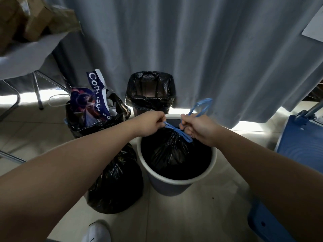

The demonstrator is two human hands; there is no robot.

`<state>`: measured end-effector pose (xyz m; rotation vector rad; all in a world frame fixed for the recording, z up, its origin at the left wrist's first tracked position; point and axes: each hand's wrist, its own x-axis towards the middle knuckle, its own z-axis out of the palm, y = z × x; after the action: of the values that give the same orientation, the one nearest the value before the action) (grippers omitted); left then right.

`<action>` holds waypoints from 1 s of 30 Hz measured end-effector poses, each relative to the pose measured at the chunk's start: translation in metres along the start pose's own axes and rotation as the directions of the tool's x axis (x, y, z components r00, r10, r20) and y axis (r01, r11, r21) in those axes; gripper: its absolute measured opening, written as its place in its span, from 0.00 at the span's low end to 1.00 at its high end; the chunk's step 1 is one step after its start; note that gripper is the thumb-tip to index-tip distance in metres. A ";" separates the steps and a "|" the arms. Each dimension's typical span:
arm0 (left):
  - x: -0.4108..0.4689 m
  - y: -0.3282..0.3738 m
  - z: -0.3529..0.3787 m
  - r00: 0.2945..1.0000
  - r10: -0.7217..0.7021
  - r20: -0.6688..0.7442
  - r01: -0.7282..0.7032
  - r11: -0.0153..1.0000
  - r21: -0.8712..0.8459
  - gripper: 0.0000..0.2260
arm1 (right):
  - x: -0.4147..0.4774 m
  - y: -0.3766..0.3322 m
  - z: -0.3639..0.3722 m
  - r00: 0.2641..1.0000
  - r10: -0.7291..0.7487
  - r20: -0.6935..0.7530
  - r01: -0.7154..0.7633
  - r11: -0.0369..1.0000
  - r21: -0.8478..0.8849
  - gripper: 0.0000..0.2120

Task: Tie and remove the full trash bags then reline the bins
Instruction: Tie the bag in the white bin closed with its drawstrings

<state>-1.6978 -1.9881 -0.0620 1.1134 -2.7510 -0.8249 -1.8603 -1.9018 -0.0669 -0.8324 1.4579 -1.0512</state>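
Nearest, one tied bag (pixel 114 180) is set on the floor; an overfilled bag (pixel 97 119) remains untied at left. In the white-rimmed bin (pixel 176 179), the black bag (pixel 172 147) is being knotted: blue drawstrings (pixel 176 131) are clamped by the left hand (pixel 151 124) and right hand (pixel 200 129). Removal and relining remain.

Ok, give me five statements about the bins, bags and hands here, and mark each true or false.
1. Both hands, left hand and right hand, grip the blue drawstring. True.
2. The gathered black bag has been lifted out onto the floor. False: it sits inside the white-rimmed bin.
3. The bin by the curtain has a black liner. True.
4. The bag on the left holding a Cotti Coffee paper bag is tied shut. False: it is open.
5. A tied black bag lies on the floor beside the white-rimmed bin. True.
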 end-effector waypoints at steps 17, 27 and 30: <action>-0.003 0.018 0.005 0.954 0.218 -0.208 -0.167 0.957 0.236 0.08 | 0.004 -0.006 -0.007 0.997 0.017 -0.082 -0.024 0.995 -0.093 0.09; -0.006 0.021 0.000 0.916 0.265 -0.301 -0.255 0.964 0.073 0.02 | -0.002 -0.005 0.015 0.997 -0.060 -0.053 0.038 0.938 -0.344 0.10; -0.005 0.026 -0.001 0.923 0.259 -0.286 -0.261 0.965 0.034 0.02 | -0.008 -0.006 0.021 0.985 -0.173 0.018 0.155 0.822 -0.547 0.07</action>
<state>-1.7096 -1.9698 -0.0472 0.7696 -2.5711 -0.5827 -1.8383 -1.9000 -0.0580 -1.3760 1.7728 -0.7698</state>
